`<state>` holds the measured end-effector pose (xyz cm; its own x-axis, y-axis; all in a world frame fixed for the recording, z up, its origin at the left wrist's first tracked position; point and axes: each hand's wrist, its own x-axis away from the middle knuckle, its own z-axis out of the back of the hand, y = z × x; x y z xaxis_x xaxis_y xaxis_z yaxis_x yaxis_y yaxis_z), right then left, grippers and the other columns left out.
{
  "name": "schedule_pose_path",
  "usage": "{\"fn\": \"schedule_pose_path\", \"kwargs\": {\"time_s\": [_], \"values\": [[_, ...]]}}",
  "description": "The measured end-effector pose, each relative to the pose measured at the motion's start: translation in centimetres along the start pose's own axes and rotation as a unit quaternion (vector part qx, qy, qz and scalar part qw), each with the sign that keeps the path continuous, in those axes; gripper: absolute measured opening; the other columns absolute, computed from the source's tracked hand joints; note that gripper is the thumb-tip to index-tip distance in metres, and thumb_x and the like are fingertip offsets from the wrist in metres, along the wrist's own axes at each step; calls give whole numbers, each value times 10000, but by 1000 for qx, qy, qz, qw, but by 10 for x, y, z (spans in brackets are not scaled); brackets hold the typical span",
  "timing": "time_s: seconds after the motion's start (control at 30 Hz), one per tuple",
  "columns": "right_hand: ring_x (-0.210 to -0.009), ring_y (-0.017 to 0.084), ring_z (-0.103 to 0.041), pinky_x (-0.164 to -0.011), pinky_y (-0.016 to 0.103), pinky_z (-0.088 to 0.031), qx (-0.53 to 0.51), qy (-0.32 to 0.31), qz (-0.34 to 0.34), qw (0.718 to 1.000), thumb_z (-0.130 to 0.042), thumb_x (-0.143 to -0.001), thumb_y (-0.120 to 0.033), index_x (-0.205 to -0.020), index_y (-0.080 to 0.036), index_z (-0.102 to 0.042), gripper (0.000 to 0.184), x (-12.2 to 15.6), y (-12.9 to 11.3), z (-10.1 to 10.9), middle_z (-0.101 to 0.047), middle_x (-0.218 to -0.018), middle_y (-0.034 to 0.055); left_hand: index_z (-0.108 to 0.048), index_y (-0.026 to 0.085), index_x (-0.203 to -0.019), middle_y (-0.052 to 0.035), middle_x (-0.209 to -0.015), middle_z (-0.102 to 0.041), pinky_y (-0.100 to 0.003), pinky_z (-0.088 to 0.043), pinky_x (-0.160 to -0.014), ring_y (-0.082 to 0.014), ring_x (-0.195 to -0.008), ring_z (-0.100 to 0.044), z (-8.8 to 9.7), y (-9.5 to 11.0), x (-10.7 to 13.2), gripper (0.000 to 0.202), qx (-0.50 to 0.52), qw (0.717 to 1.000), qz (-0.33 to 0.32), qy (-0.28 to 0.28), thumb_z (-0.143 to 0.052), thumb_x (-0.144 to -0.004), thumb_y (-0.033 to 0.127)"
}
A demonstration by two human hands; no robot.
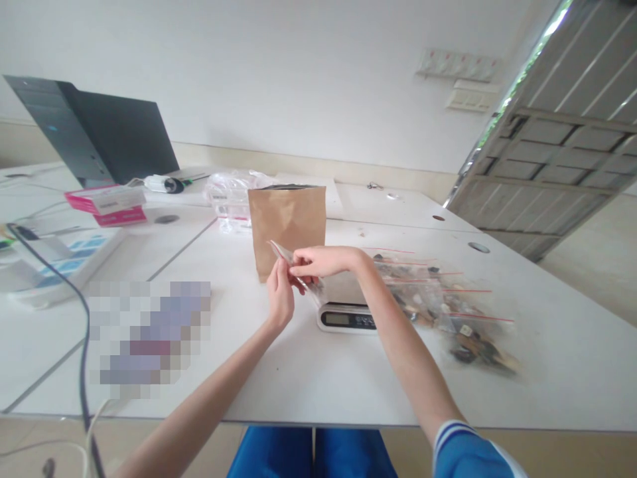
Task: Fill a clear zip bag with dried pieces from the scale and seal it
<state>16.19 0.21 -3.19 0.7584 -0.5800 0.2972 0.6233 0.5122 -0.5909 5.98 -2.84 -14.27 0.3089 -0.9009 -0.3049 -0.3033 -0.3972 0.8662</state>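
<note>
Both of my hands are raised over the white table (298, 372) and pinch one small clear zip bag (281, 252). My left hand (279, 297) grips it from below. Fingers of my right hand (323, 261) close on its top edge. Just behind my hands a small digital kitchen scale (345, 312) rests on the table. An upright brown paper bag (287, 222) stands behind that. To the right of the scale lies a row of several clear zip bags with red seal strips (448, 312), filled with small dark and light pieces.
A dark laptop (99, 136) stands open at the back left, with pink boxes (107, 204) and a crumpled plastic bag (231, 189) near it. A dark cable (82, 332) hangs over the left edge. A blurred patch (149, 338) covers part of the table. A door (557, 153) stands at right.
</note>
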Motion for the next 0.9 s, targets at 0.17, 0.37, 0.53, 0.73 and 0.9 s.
{"fn": "schedule_pose_path", "kwargs": {"time_s": [0.17,0.37,0.53,0.73,0.9], "values": [[-573,96,-510,-533,209,-406,7,-21,29,999,-405,-864,-185,-726,-170,-496,166,0,4,-4,-566,-631,-11,-497,186,-723,48,-436,-515,-187,-310,-300,-82,-310,-406,5,-5,7,441,-8,1000,10,-26,-494,-790,622],[-564,88,-493,-543,206,-405,-16,-35,76,996,-405,-862,-174,-738,-166,-503,159,6,8,-5,-557,-641,-20,-456,199,-685,61,-413,-462,-186,-279,-302,-78,-310,-383,8,-11,14,460,-24,999,-20,-13,-454,-808,642],[-543,83,-478,-528,207,-368,23,-8,81,996,-406,-884,-213,-678,-171,-459,217,10,4,-5,-503,-598,-37,-457,201,-660,73,-422,-401,-189,-232,-303,-73,-314,-347,13,-11,11,459,-31,998,-43,-20,-468,-786,642],[-534,75,-432,-503,205,-315,16,25,103,994,-431,-836,-199,-611,-175,-422,226,10,4,-5,-461,-573,-49,-375,207,-534,68,-371,-367,-188,-236,-345,-59,-322,-316,16,-1,11,467,-42,997,-59,-12,-547,-770,572],[-535,77,-443,-511,213,-326,-10,25,100,995,-456,-842,-257,-613,-166,-463,246,7,8,-6,-493,-587,-38,-416,205,-532,72,-373,-357,-179,-199,-336,-56,-322,-287,16,1,10,414,-44,998,-53,1,-553,-758,524]]}}
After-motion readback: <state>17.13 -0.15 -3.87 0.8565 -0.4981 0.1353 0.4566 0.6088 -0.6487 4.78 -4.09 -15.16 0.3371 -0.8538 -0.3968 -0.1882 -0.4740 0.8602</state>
